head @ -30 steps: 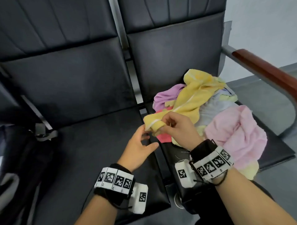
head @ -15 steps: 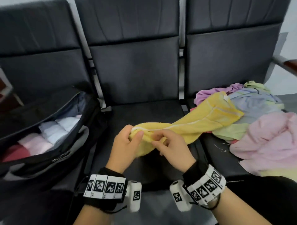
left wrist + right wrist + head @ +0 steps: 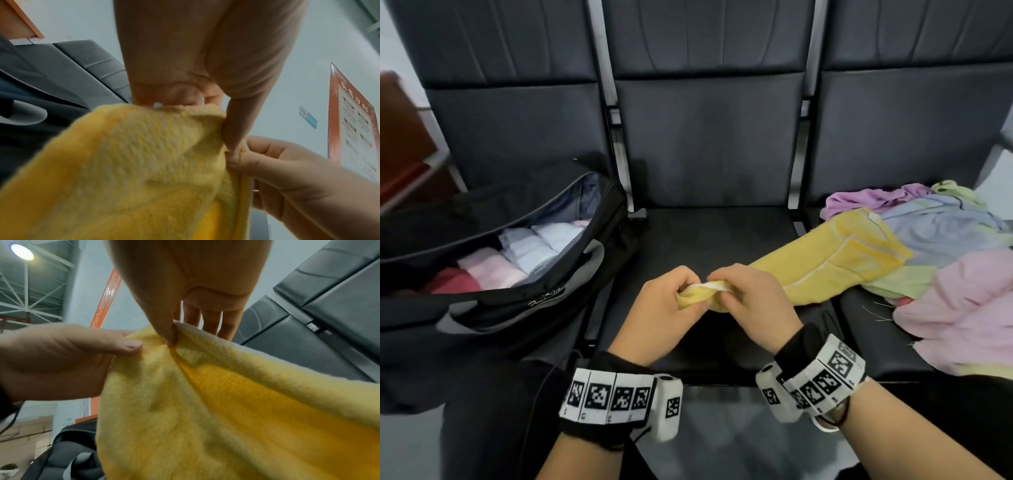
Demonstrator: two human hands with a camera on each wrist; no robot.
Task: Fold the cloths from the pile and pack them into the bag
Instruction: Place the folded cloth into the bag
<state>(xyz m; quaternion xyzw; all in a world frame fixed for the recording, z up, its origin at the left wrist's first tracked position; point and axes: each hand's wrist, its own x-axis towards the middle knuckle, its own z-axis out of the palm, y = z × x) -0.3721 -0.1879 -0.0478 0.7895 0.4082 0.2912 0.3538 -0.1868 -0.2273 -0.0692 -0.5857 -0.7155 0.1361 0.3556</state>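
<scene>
Both hands now pinch one bunched end of the yellow cloth (image 3: 822,263), closer together than half a second ago, when a short span of its edge still stretched between them. The left hand (image 3: 659,310) has its fingers curled over the cloth end with the thumb pressed beneath, and the right hand (image 3: 751,301) grips the white-trimmed edge just beside it, thumb against fingertips; the two hands nearly touch. From the right hand the cloth trails away to the right and up, its far end still lying on the pile of cloths (image 3: 945,260), which sits on the seat to the right of the hands as before. The pile's pink, lilac, pale blue and green pieces look unmoved. To the left of the left hand the black bag (image 3: 524,291) lies open as it did, with folded white, pink and red cloths (image 3: 517,253) in a row inside. The hands hover over the middle seat (image 3: 705,233), lower in view than earlier.
</scene>
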